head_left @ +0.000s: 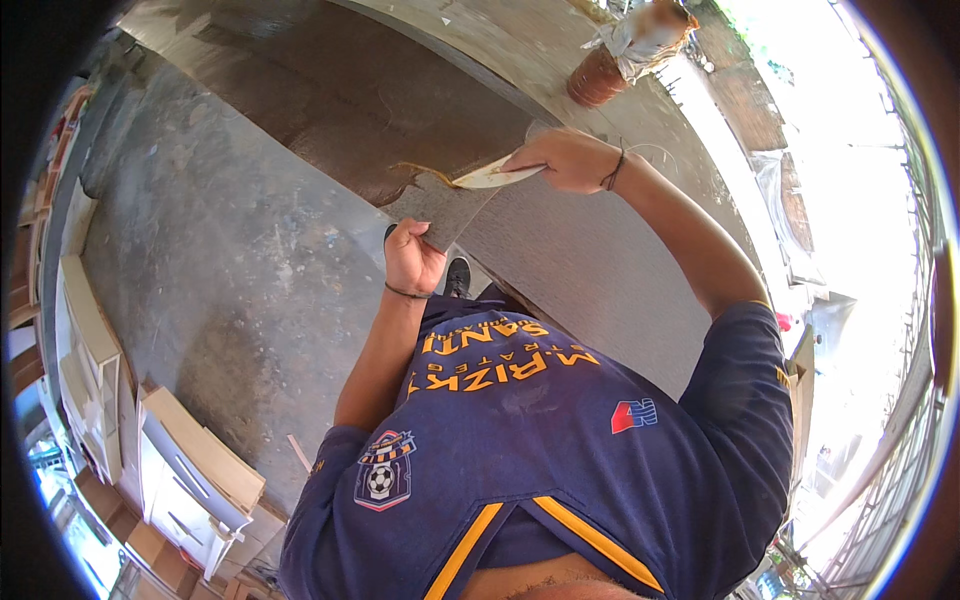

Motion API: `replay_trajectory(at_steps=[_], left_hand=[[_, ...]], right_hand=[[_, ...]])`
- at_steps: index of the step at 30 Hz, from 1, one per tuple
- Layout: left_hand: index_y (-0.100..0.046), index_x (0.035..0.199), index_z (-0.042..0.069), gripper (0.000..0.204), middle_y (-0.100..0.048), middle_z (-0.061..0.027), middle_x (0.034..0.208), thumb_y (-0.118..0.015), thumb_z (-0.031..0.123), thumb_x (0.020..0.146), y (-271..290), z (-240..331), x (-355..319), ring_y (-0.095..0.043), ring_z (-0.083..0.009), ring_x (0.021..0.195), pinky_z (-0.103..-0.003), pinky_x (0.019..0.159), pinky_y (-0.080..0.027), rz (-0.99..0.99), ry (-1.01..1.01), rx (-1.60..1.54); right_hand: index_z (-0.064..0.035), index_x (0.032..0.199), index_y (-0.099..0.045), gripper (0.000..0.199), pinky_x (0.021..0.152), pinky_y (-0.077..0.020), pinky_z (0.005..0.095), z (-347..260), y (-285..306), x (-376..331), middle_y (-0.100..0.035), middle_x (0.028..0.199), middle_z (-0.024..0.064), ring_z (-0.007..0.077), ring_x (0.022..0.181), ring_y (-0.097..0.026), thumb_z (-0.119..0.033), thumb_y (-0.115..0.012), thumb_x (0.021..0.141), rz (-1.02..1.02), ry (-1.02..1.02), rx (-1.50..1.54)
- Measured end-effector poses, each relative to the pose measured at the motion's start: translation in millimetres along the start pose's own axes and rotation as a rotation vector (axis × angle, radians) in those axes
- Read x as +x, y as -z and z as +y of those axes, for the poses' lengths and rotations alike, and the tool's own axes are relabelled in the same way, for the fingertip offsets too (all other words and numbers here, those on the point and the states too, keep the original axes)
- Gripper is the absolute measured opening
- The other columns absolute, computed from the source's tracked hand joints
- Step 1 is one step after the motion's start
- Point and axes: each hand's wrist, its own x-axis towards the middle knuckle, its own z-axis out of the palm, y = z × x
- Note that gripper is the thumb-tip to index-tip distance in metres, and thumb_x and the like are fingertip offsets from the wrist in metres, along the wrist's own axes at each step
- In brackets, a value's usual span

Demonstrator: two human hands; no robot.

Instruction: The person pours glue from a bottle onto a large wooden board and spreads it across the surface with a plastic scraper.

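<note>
My right hand (572,161) is closed around a white, flat, blade-like spreader (492,175). A yellowish strand of glue-like stuff (428,171) trails from the spreader's tip over the large sheet. That grey sheet (600,270) has a wet brown coating (330,100) over its far left part, while its near right part looks dry and textured. My left hand (414,257) pinches the sheet's near edge, thumb on top, the other fingers mostly hidden. The spreader touches or hovers just over the sheet; which of these, I cannot tell.
Beyond the sheet at upper right stands a reddish-brown container (597,78) with crumpled plastic around its top. Stained concrete floor (220,220) spreads to the left. Pale wooden panels or boxes (205,450) are stacked at lower left. My dark shoe (457,277) shows below the sheet's edge.
</note>
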Motion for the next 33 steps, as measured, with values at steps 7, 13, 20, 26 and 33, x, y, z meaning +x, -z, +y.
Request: replay_trajectory(at_steps=[7, 13, 20, 26, 33], left_hand=[[-0.052, 0.112, -0.005, 0.037, -0.060, -0.0141, 0.113, -0.043, 0.003, 0.076, 5, 4, -5, -0.059, -0.0268, 0.105, -0.039, 0.092, -0.047, 0.021, -0.015, 0.027], [-0.044, 0.119, -0.005, 0.041, -0.055, -0.0158, 0.120, -0.039, 0.003, 0.080, 7, 10, -3, -0.055, -0.0315, 0.110, -0.046, 0.101, -0.042, -0.010, 0.019, 0.098], [-0.044, 0.121, -0.003, 0.040, -0.056, -0.0150, 0.119, -0.043, 0.004, 0.081, -27, 10, -10, -0.056, -0.0316, 0.109, -0.053, 0.098, -0.042, -0.076, 0.066, 0.100], [-0.049, 0.115, -0.004, 0.036, -0.060, -0.0140, 0.113, -0.046, -0.001, 0.079, -13, 6, 1, -0.058, -0.0293, 0.105, -0.046, 0.097, -0.045, -0.056, 0.029, -0.016], [-0.056, 0.102, -0.006, 0.026, -0.062, -0.0127, 0.106, -0.047, 0.001, 0.079, -22, 6, -7, -0.060, -0.0255, 0.101, -0.039, 0.093, -0.046, -0.026, -0.027, -0.052]], right_hand=[[-0.0132, 0.114, -0.063, 0.049, 0.084, -0.0459, 0.0383, -29, 25, -32, -0.065, 0.104, 0.0128, 0.0284, 0.095, -0.061, 0.004, -0.043, 0.074, -0.192, -0.026, 0.079], [-0.0093, 0.115, -0.062, 0.049, 0.095, -0.0441, 0.0352, -29, 84, -39, -0.064, 0.111, 0.0115, 0.0239, 0.103, -0.060, 0.008, -0.044, 0.073, 0.160, 0.155, 0.177], [-0.0118, 0.121, -0.058, 0.059, 0.096, -0.0425, 0.0367, 36, 28, 35, -0.058, 0.121, 0.0096, 0.0273, 0.111, -0.055, 0.014, -0.046, 0.069, 0.160, 0.215, -0.215], [-0.0133, 0.119, -0.060, 0.064, 0.096, -0.0414, 0.0376, 74, -6, 26, -0.058, 0.122, 0.0099, 0.0305, 0.112, -0.053, 0.016, -0.046, 0.064, 0.102, 0.114, -0.051], [-0.0121, 0.110, -0.064, 0.056, 0.090, -0.0431, 0.0367, 87, 6, 16, -0.063, 0.111, 0.0123, 0.0306, 0.103, -0.058, 0.014, -0.042, 0.065, 0.101, 0.057, 0.148]])
